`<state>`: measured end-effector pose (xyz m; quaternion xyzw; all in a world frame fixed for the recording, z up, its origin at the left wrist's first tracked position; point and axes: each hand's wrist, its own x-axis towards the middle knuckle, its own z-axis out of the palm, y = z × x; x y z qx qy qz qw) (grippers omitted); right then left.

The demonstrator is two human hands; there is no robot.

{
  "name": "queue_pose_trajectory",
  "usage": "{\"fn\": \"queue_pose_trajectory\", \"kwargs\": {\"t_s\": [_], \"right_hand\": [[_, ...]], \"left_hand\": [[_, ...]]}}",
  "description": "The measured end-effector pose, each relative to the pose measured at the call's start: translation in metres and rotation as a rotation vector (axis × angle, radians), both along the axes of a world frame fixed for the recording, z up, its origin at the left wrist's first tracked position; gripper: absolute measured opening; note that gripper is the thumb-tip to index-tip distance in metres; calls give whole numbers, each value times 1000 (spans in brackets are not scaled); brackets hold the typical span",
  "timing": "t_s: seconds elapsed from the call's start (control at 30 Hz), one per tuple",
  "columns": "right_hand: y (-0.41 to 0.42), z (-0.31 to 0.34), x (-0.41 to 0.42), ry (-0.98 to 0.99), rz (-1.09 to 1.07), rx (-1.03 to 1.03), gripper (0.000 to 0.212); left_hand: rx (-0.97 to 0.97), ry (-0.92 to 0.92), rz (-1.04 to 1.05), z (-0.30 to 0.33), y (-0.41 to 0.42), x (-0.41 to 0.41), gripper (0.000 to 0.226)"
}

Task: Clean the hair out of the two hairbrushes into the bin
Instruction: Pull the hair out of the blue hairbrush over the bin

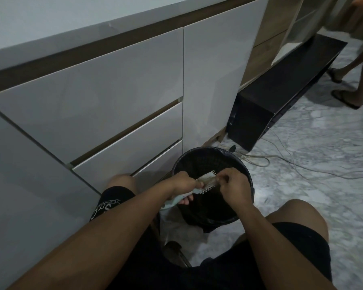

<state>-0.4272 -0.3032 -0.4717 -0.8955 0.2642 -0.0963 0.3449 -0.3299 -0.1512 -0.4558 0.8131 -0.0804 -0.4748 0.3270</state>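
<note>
Both hands work over the open mouth of a round black mesh bin (213, 162) lined with a dark bag, which stands on the pale marbled floor (314, 155) between the person's bare knees. Left hand (182, 185) has its fingers curled round the handle end of a light-coloured hairbrush (208, 181), holding it level above the bin so that a row of white bristles shows along its near edge and another at its far tip. A pale blue part, possibly the handle or a second brush, sticks out below that fist; which it is cannot be told. Right hand (232, 185) is at the brush head, thumb and fingertips pinched together on a brownish wad of hair (211, 182) lying across the bristles.

Behind the bin runs a low cabinet with glossy white drawer fronts (105, 114) and brown wood trim. To its right sits a long black box-shaped unit (281, 95) on the floor, with thin pale cables (291, 162) trailing out across the marble. At the upper right edge another person's bare legs in dark sandals (348, 95) stand well apart from the bin. The seated person wears black shorts (117, 197) with white lettering on the left leg.
</note>
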Motion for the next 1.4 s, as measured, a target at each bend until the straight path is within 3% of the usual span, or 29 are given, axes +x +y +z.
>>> {"fn": "queue_pose_trajectory", "kwargs": {"t_s": [0.2,0.37,0.57,0.87,0.93,1.07,1.4], "right_hand": [[0,-5,-2,-9,-4,36,11],[-1,-3,-3,-14,261,247,43],[5,0,-1,-142,170,68,14],[0,4,-3,-54,-88,-2,13],[-1,3,-3,-77,-35,68,15],[-2,2,-3,-50,195,202,43],[1,-3,-1,-107,125,43,12]], "left_hand": [[-35,75,50,5,-6,0,32],[-29,117,107,8,-1,4,32],[-51,96,83,10,0,2,40],[-61,52,47,6,-5,-1,38],[-53,66,49,7,-6,-1,36],[-55,138,109,9,-4,3,34],[-65,45,116,5,2,4,44]]}}
